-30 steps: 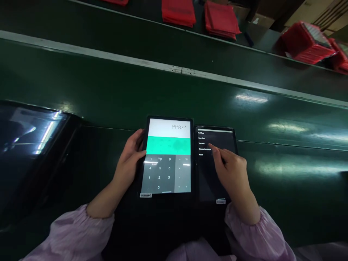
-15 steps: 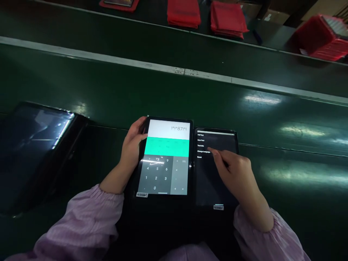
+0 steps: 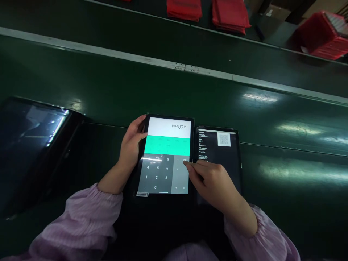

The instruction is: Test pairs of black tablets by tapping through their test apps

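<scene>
Two tablets lie side by side in front of me. The left tablet [image 3: 165, 156] shows a calculator with a green band and a number pad. My left hand [image 3: 132, 145] grips its left edge, thumb on the bezel. The right tablet [image 3: 220, 148] has a dark screen with text lines and a small QR code. My right hand [image 3: 210, 181] is curled with the index finger stretched out, its tip touching the calculator's upper right key area near DEL.
A dark green conveyor belt [image 3: 108, 90] with a metal rail [image 3: 185, 67] runs across. A large dark glossy panel [image 3: 29, 141] lies at the left. Red pouches [image 3: 231, 14] and a red stack [image 3: 323, 34] sit beyond the belt.
My right hand moved left from the right tablet's menu to the calculator's DEL key. The right tablet's screen changed from a menu list to an info page with a QR code.
</scene>
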### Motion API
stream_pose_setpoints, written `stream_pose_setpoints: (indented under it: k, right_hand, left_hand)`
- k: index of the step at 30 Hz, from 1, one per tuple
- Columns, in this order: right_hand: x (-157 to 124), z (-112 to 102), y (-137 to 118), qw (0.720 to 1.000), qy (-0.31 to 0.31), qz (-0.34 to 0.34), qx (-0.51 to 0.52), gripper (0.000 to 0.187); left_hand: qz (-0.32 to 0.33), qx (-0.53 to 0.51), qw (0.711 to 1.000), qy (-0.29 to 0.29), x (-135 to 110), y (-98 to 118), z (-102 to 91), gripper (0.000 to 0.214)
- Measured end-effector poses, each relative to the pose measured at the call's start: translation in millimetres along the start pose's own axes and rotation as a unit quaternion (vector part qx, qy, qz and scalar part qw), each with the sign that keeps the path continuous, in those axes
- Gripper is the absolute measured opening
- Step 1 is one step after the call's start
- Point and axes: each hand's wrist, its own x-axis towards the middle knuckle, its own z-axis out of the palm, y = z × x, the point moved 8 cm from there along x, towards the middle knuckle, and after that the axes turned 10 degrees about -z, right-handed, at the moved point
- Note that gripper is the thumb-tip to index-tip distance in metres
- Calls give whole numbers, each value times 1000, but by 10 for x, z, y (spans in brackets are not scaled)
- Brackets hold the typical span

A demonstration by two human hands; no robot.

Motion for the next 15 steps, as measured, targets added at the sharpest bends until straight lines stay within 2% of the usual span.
stream_pose_setpoints:
  k: [9,15]
  right_hand:
    - [114,25,-70,1000,-6,-1,-25,48]
    - [253,11,-43,997,7,22,-73,45]
  left_hand:
    - [-5,8,1000,-10,-14,-21,10,43]
    - [-5,-1,1000,-11,-12,-27,-1,43]
